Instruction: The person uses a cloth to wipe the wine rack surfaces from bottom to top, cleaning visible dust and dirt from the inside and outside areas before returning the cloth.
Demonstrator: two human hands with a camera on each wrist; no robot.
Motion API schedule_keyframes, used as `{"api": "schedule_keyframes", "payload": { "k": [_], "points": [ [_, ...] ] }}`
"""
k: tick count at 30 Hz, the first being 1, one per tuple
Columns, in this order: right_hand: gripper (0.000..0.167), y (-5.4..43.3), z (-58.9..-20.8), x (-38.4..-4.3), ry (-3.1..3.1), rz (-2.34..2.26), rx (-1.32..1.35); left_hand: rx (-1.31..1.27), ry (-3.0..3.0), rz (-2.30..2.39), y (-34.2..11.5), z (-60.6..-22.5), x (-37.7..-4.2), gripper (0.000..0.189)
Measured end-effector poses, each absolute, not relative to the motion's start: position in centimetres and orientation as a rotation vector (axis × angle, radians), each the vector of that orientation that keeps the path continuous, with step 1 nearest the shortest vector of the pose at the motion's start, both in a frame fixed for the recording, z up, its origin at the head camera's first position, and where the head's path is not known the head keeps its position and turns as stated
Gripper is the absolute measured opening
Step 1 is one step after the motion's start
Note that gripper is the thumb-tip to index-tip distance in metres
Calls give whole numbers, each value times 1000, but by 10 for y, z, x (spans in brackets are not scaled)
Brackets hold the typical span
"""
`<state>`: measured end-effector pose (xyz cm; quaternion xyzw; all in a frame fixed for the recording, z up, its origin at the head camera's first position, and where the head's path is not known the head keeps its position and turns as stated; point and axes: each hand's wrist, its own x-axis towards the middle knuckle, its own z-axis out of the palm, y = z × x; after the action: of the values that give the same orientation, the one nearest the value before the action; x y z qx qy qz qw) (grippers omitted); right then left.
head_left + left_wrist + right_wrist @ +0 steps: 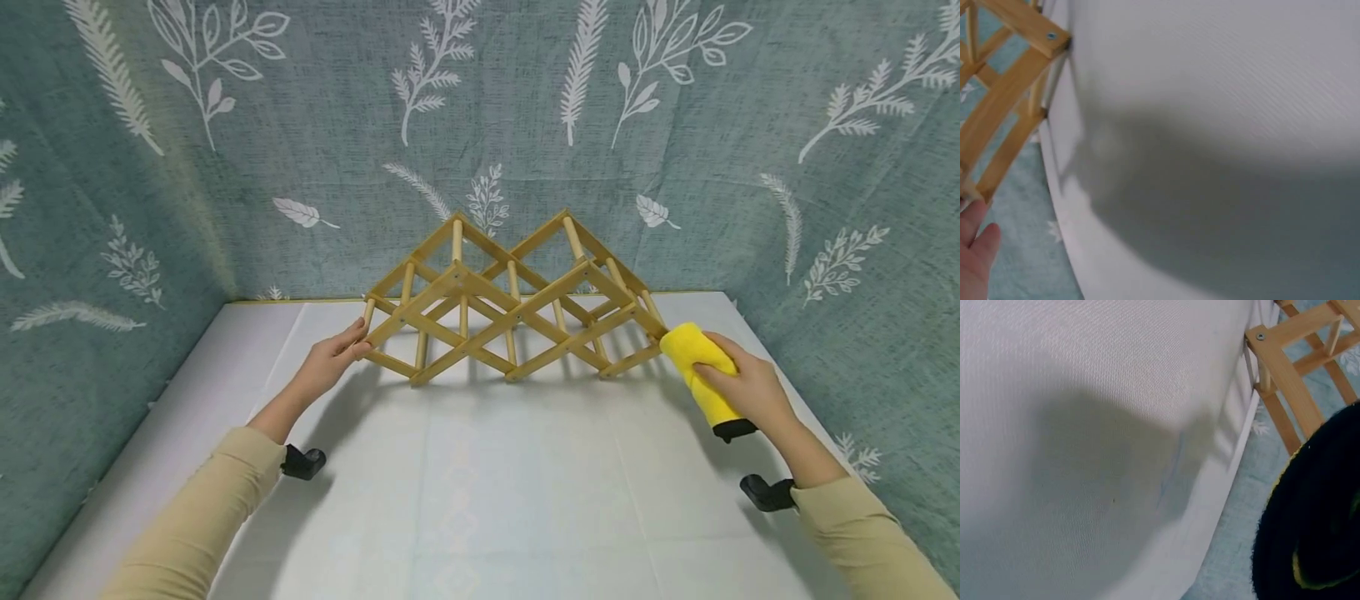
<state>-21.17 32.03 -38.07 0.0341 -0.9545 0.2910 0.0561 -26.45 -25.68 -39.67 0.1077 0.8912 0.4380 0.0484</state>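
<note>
A folding wooden wine rack (517,317) stands opened out in zigzag peaks across the back of the table. My left hand (326,364) grips its left end; in the left wrist view, fingertips (974,222) meet the end dowel. My right hand (752,385) holds a rolled yellow towel (701,371) with a black underside, its upper end right by the rack's right end. Whether the towel touches the wood cannot be told. The roll's dark end (1310,506) fills the lower right of the right wrist view, hiding the right hand there.
Under the rack lies a white-covered table (517,483). Teal fabric with white leaf prints (517,108) hangs close behind the table and along both sides. Black wrist mounts stick out from the left wrist (303,463) and right wrist (767,493).
</note>
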Motion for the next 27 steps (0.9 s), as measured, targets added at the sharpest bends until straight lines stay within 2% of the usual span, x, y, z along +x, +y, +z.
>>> {"api": "schedule_keyframes", "payload": {
  "k": [4, 9, 15, 21, 27],
  "points": [
    [60, 312, -380, -207, -2891, 813, 158, 280, 2863, 1304, -256, -401, -260, 56],
    [52, 286, -387, -204, -2939, 581, 376, 333, 2969, 1237, -254, -405, -258, 49],
    [50, 245, -407, -217, -3029, 290, 587, 424, 2981, 1255, -250, -412, -259, 40],
    [53, 228, -414, -234, -3132, 192, 596, 439, 3022, 1303, -248, -414, -262, 39],
    [52, 245, -407, -233, -3075, 136, 555, 432, 3061, 1314, -247, -415, -261, 36]
  ]
}}
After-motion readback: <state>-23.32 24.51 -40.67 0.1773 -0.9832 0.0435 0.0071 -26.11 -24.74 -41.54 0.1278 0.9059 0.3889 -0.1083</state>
